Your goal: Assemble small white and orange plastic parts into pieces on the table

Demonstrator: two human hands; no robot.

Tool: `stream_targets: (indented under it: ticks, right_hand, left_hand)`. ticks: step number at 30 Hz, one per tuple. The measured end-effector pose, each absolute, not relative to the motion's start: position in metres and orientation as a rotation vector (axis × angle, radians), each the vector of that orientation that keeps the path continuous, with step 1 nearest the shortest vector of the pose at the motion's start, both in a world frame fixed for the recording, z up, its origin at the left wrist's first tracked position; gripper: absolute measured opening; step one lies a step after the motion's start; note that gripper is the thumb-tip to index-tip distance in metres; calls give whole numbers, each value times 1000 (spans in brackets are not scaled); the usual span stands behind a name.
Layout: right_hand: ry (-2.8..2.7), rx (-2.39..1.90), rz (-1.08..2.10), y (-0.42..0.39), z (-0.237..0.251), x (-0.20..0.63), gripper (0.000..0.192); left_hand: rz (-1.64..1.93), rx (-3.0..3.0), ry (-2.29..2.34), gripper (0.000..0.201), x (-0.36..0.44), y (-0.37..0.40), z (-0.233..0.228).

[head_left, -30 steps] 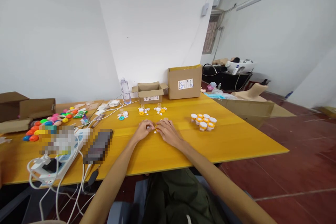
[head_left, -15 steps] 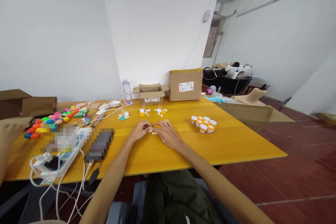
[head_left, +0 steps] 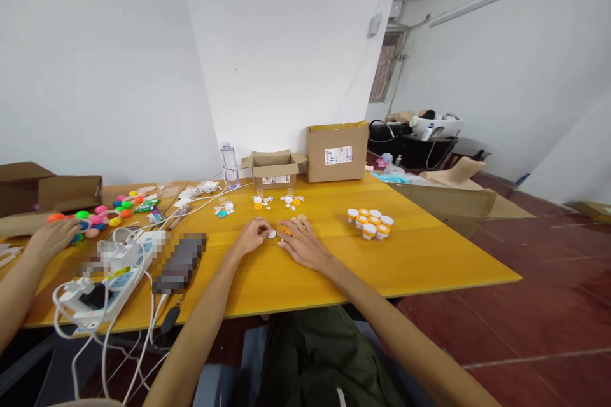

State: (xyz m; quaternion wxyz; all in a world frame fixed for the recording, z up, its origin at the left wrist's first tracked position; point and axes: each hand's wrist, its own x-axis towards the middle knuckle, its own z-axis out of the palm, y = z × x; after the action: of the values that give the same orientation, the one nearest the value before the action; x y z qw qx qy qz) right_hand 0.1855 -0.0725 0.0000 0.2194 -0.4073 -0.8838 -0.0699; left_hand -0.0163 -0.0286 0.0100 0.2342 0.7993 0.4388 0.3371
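Thumb and fingers of my left hand [head_left: 251, 236] are closed around the edge of a small white disc [head_left: 272, 234], just above the table. To its right, my right hand [head_left: 305, 245] lies low with fingers stretched out. Its fingers partly cover an orange ring-shaped piece [head_left: 286, 231], and a clear cup-like piece [head_left: 302, 218] shows behind them. What lies under the right palm is hidden. Farther back sit two groups of white pieces, one with an orange ring [head_left: 258, 206] and one with a yellow-orange ring [head_left: 296, 202].
White-lidded, orange-banded jars [head_left: 369, 229] cluster at right. Boxes [head_left: 337, 152] and a bottle [head_left: 230, 166] stand at the back. At left are a power strip [head_left: 119, 286], cables, a blurred dark object [head_left: 179, 262], and another person's hand [head_left: 55, 235] by colourful balls [head_left: 101, 211].
My right hand has shifted slightly left, and small white pieces between my hands are no longer visible. The other person's hand has moved right onto the colourful balls.
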Motion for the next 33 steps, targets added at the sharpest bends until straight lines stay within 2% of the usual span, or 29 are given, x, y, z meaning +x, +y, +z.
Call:
stream_targets:
  ticks: [12, 25, 33]
  right_hand:
    - [-2281, -1173, -162, -60, 0, 181, 26]
    - [-2542, -1112, -259, -36, 12, 172, 14]
    - [-2606, -1045, -261, -34, 14, 173, 13]
  left_hand:
    - [901, 2200, 1198, 12, -18, -28, 9]
    - [906, 2183, 1203, 10, -18, -27, 6]
    - [912, 2180, 1188, 9, -19, -23, 1]
